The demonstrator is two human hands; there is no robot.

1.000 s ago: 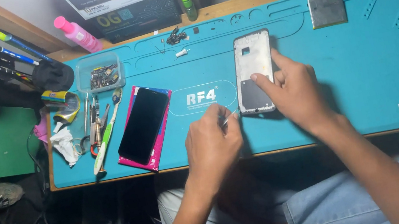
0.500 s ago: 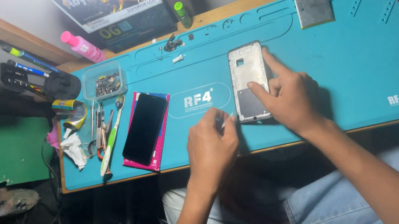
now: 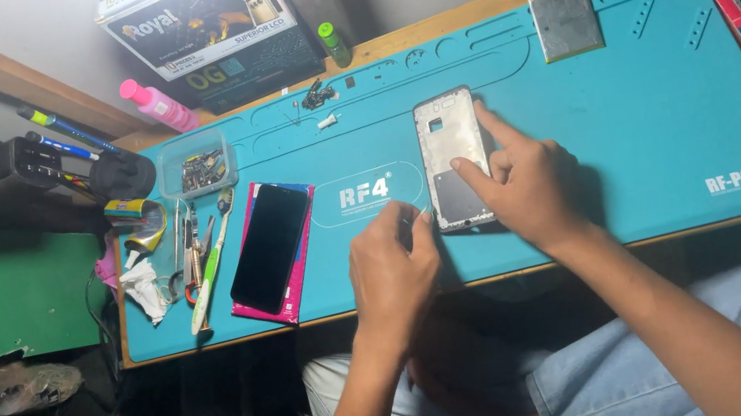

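1. Silver phone frame (image 3: 453,158), a flat rectangular metal-and-plastic shell with a dark panel in its lower half, lies flat on the teal silicone work mat (image 3: 659,116), under the fingertips of your right hand (image 3: 524,186).
2. Your right hand presses down on it: index and middle fingers are stretched out and slightly apart, tips on the frame's right edge and lower half, pinning it to the mat and not clamped around it.
3. Your left hand (image 3: 392,270) sits just to the near left of the frame's lower corner, fingers curled together. It seems to pinch something thin at the tips, but you cannot tell what.
4. Judging from this, the step in hand is work at the frame's lower left corner, with the right hand as the hold-down.
5. The next move calls for steady downward pressure from the right fingers, and a small, controlled motion from the left fingertips, so the frame does not slide or twist.
6. Well to the left of your left fingers lie a black glass phone screen (image 3: 271,246) on a pink backing and a small clear plastic parts tray (image 3: 195,165).
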